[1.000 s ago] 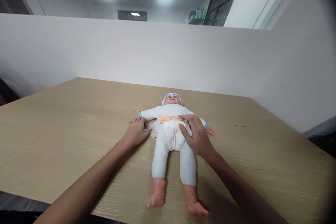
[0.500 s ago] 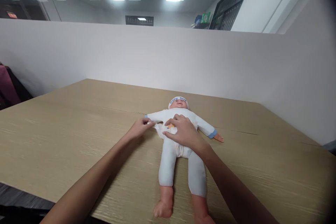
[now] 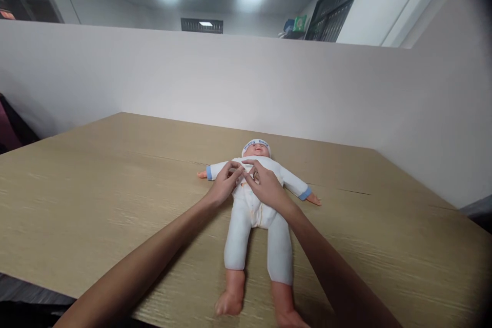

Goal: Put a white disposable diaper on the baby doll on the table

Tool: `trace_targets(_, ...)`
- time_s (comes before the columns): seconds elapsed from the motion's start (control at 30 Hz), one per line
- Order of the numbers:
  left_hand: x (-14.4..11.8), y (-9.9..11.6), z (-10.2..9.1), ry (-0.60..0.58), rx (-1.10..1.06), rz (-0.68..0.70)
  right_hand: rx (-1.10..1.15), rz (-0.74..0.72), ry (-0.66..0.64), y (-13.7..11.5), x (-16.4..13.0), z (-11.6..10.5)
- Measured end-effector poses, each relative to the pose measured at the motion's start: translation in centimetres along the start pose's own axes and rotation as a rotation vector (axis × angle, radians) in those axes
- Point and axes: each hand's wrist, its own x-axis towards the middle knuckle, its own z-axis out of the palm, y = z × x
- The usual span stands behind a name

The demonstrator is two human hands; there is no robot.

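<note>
A baby doll [image 3: 240, 241] lies on its back, its feet toward me, in white clothes with blue cuffs and a lettered white headband [image 3: 256, 143]. Around its hips is a white diaper [image 3: 253, 210] with an orange print. My left hand [image 3: 226, 182] is at the waist on the left, thumb and fingers pinched at the diaper's side flap, which they mostly hide. Beside it, my right hand [image 3: 267, 187] rests over the front of the diaper, with thumb and forefinger apart. The fingertips of both hands nearly meet over the belly.
The doll lies on a wide wooden table [image 3: 115, 174] with thin seams across its top. Behind the table stands a white partition [image 3: 192, 77] with glass above it. A dark and maroon object [image 3: 11, 125] is at the far left edge.
My left hand has moved right, bringing the diaper's side flap in from beside the doll over its waist. My right hand has shifted slightly up. The doll's left-side hand is now uncovered.
</note>
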Motion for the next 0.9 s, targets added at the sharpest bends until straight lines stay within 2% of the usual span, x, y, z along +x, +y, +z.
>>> trace_targets(0.07, -0.4, -1.2, -0.2, 0.052, 0.009, 0.019, 0.017, 0.009, 0.020, 0.0, -0.1, 0.0)
trace_targets(0.17, -0.5, -2.3, -0.4, 0.056, 0.040, 0.038, 0.002, 0.008, 0.039, 0.0, -0.2, 0.1)
trace_targets(0.33, -0.1, -2.5, -0.5, 0.041, 0.107, 0.046, -0.026, -0.037, 0.114, 0.4, 0.1, 0.5)
trace_targets(0.47, -0.5, -1.6, -0.5, 0.194, 0.217, 0.055, -0.045, -0.079, 0.253, 0.2, 0.0, 0.4)
trace_targets(0.53, -1.5, -0.5, -0.5, 0.297, 0.269, 0.062, -0.044, -0.078, 0.330, -0.2, -0.7, 0.1)
trace_targets(0.6, -3.3, 1.0, -0.5, 0.340, 0.341, 0.105, -0.031, -0.074, 0.388, -0.8, -2.3, -0.4)
trace_targets(0.67, -5.6, 2.8, -0.4, 0.257, 0.432, 0.192, 0.011, -0.068, 0.382, -1.3, -4.9, -1.0)
trace_targets(0.73, -8.1, 4.5, -0.5, 0.021, 0.517, 0.288, 0.086, -0.060, 0.297, -1.8, -8.2, -1.5)
trace_targets(0.8, -10.1, 5.7, -0.6, -0.286, 0.579, 0.336, 0.150, -0.056, 0.139, -2.1, -11.5, -1.9)
trace_targets(0.83, -10.8, 6.0, -0.5, -0.404, 0.607, 0.343, 0.150, -0.056, 0.060, -2.1, -13.0, -2.1)
trace_targets(0.87, -11.3, 6.1, -0.5, -0.477, 0.633, 0.339, 0.129, -0.050, 0.007, -2.1, -14.2, -2.3)
trace_targets(0.9, -11.5, 6.0, -0.4, -0.501, 0.658, 0.323, 0.092, -0.035, -0.018, -2.0, -15.1, -2.4)
